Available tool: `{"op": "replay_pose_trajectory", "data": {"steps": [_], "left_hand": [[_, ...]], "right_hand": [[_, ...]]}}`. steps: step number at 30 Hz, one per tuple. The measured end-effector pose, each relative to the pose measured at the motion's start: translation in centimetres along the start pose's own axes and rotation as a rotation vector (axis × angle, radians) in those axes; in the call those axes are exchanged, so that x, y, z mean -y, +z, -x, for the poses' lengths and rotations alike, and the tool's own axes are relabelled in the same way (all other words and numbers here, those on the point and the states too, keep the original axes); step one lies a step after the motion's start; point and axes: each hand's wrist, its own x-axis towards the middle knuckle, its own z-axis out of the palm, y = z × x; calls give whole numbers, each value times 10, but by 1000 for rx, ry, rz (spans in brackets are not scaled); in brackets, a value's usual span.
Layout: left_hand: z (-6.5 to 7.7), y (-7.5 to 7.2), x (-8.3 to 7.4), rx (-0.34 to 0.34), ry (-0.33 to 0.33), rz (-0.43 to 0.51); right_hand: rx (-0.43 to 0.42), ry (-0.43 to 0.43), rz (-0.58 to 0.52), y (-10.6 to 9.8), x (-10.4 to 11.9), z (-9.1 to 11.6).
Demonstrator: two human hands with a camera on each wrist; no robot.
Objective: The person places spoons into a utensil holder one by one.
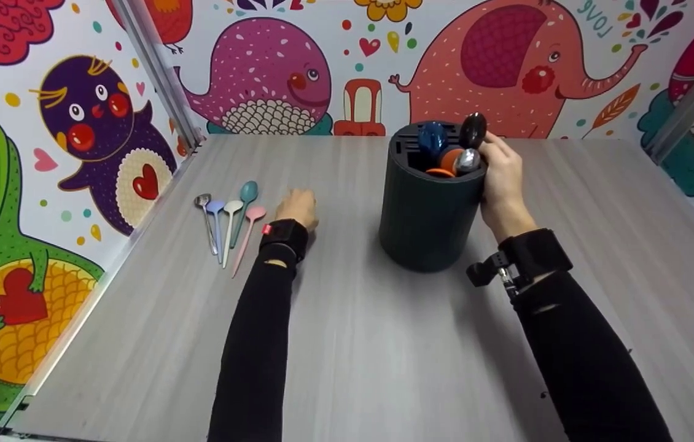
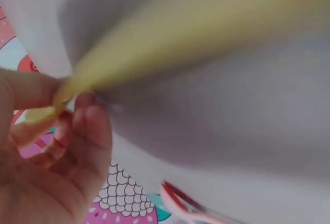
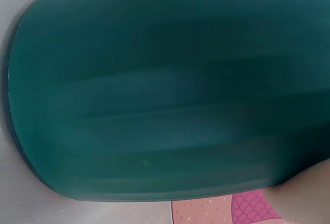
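My left hand [image 1: 298, 209] is low over the table, right of several small spoons. In the left wrist view its thumb and fingers pinch a slim yellow spoon [image 2: 170, 33], blurred close to the camera; my hand hides it in the head view. A dark green utensil holder [image 1: 427, 215] stands upright at centre right. My right hand [image 1: 503, 178] grips its right side near the rim, fingertips behind a black utensil [image 1: 473, 130]. A blue utensil [image 1: 433, 140], a silver one [image 1: 467, 161] and orange pieces [image 1: 449, 161] also show in the holder's top.
Left of my left hand lie a silver spoon [image 1: 203, 201], a lavender spoon [image 1: 216, 207], a white spoon [image 1: 233, 207], a teal spoon [image 1: 249, 191] and a pink spoon [image 1: 255, 213], handles toward me. Cartoon-printed panels [image 1: 371, 61] border the grey table [image 1: 359, 356] at the back and sides.
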Motion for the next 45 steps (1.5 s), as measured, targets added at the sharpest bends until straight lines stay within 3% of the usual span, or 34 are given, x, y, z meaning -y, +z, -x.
{"op": "replay_pose_trajectory", "data": {"steps": [5,15,18,29,34,37,45], "left_hand": [[0,6,-1,11,-27,69],[6,-3,-13,80,-35,284],[8,-4,-19,30,-46,308],[14,-4,-49,-293,-55,438],[19,-7,-57,-323,-59,524],[21,-13,-61,-331,-8,594],[25,-33,-79,-438,129,789]], "right_hand": [[-5,1,-9,0,-2,-2],[-6,-5,-43,0,-1,-2],[-9,-7,-65,-1,-3,-2],[-15,-25,-62,0,-6,-1],[-13,-26,-56,2,-5,-2],[-15,-26,-69,3,-5,-2],[-22,-34,-64,2,-6,-3]]}}
